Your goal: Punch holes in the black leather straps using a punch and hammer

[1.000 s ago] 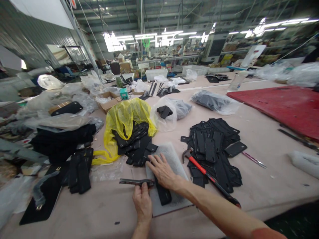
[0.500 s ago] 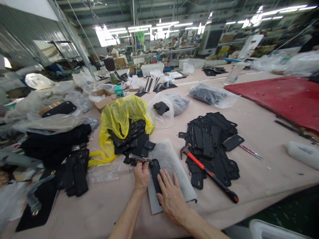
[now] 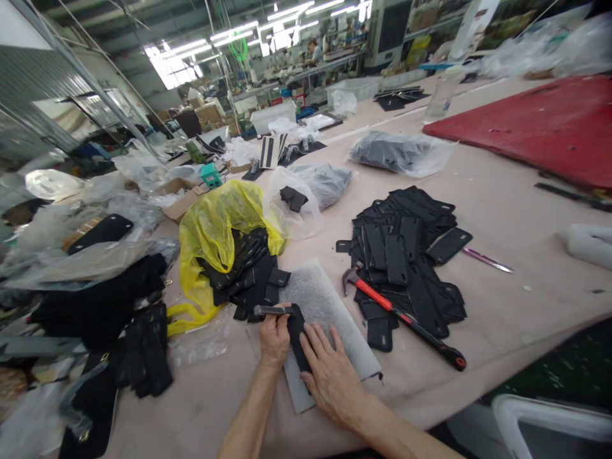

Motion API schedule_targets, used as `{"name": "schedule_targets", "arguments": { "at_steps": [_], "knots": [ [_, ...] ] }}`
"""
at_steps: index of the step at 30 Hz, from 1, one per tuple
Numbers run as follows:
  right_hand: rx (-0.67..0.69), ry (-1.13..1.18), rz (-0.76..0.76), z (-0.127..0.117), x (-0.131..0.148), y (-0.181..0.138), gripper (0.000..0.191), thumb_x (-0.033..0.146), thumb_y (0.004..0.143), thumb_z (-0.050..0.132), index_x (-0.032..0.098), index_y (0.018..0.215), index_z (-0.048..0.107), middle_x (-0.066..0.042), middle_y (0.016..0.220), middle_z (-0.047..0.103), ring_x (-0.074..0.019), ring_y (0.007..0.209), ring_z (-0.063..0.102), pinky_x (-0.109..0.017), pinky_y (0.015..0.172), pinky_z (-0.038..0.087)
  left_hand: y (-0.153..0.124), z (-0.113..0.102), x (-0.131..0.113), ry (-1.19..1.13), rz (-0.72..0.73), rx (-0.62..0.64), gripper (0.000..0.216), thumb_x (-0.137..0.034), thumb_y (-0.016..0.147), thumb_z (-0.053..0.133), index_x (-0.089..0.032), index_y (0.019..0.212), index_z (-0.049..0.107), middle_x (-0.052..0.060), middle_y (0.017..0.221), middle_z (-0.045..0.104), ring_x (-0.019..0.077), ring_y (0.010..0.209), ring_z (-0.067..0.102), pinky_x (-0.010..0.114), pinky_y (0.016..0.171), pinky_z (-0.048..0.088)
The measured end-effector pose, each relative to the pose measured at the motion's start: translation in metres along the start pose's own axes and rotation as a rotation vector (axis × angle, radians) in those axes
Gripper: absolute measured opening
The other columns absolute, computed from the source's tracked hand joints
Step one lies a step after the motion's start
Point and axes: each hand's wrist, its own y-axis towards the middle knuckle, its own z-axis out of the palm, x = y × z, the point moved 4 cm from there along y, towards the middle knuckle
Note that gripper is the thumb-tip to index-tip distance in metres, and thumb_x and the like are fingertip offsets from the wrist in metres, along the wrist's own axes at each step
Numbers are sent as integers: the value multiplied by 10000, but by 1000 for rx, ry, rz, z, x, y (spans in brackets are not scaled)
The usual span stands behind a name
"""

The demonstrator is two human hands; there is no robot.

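On a grey-white speckled pad (image 3: 313, 284) lies a narrow black piece with a rounded end (image 3: 296, 331). My right hand (image 3: 332, 376) rests flat along its right side, fingers stretched out and pressing on it. At the piece's far left edge, my left hand (image 3: 275, 341) is closed, pinching a slim greyish bar-shaped tool (image 3: 270, 310) whose exact kind I cannot make out. A claw hammer (image 3: 382, 301) with a red and black handle lies right of the pad, against a heap of similar black pieces (image 3: 401, 255).
More black pieces spill from a yellow plastic bag (image 3: 205, 223) beyond my left hand. A pink pen-like tool (image 3: 488, 260) lies right of the heap. Clear bags (image 3: 401, 153) and a red board (image 3: 526, 127) sit farther back. Black stacked pieces (image 3: 148, 350) lie at left.
The view has tilted and shifted. The bar-shaped tool in my left hand now lies more level across the fingers. My right hand stays on the black piece.
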Motion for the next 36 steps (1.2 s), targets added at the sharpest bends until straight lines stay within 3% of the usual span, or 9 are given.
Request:
{"name": "schedule_targets", "arguments": {
  "at_steps": [9, 14, 17, 20, 22, 25, 28, 30, 36],
  "knots": [
    [8, 87, 1, 1, -2, 1, 627, 291, 913, 512, 102, 1485, 340, -157, 1573, 252, -346, 1456, 155, -590, 1163, 80, 5, 4, -4, 104, 71, 23, 228, -244, 940, 468, -172, 978, 682, 76, 968, 744, 210, 930, 701, 332, 872, 553],
    [-26, 217, 18, -24, -14, 3, 490, 307, 912, 533, 180, 1382, 481, -124, 1482, 422, -317, 1380, 324, -534, 1133, 226, 9, 9, -7, 176, 143, 62, 222, -180, 913, 460, -174, 969, 676, 69, 953, 748, 209, 916, 709, 327, 860, 561],
    [-140, 140, 153, -57, -61, 1, 363, 224, 922, 488, 162, 1275, 541, -144, 1365, 504, -297, 1248, 448, -462, 1025, 366, 8, 10, -7, 202, 166, 35, 216, -173, 906, 462, -173, 964, 670, 71, 941, 749, 214, 896, 715, 328, 830, 571],
    [-175, -135, 397, -81, -127, -11, 314, 250, 915, 527, 131, 1204, 549, -175, 1220, 556, -313, 1046, 535, -417, 814, 444, 7, 13, -6, 218, 188, 31, 214, -177, 908, 460, -175, 964, 666, 73, 935, 748, 218, 886, 717, 331, 816, 576],
    [-87, -301, 483, -81, -162, -24, 208, 279, 917, 547, 135, 1063, 578, -152, 1012, 598, -295, 879, 564, -367, 680, 427, 5, 14, -5, 233, 190, 34, 212, -183, 913, 458, -179, 965, 663, 73, 935, 748, 220, 886, 718, 333, 813, 576],
    [-15, -405, 432, -67, -186, -42, 148, 240, 959, 464, 161, 871, 553, -102, 810, 571, -253, 737, 567, -318, 598, 374, 4, 14, -3, 260, 179, 33, 204, -179, 905, 460, -190, 969, 653, 71, 932, 745, 224, 883, 718, 329, 798, 578],
    [-44, -336, 363, -60, -188, -49, 193, 163, 957, 390, 170, 809, 513, -88, 743, 565, -216, 628, 565, -294, 535, 322, 2, 14, -2, 280, 163, 31, 195, -164, 892, 462, -200, 957, 642, 70, 907, 739, 226, 870, 718, 322, 784, 578],
    [-82, -167, 321, -72, -183, -42, 192, 177, 946, 386, 183, 783, 487, -54, 648, 541, -186, 515, 520, -288, 484, 274, 1, 14, -1, 274, 154, 26, 186, -158, 891, 462, -204, 943, 635, 69, 881, 733, 223, 861, 716, 316, 782, 576],
    [-190, 175, 160, -171, -111, 7, 313, 304, 1032, 208, 212, 902, 477, 24, 610, 505, -134, 482, 489, -243, 480, 332, 0, 14, -1, 249, 131, 25, 165, -164, 901, 465, -208, 942, 618, 59, 852, 720, 213, 834, 711, 296, 751, 563]
  ]
}}
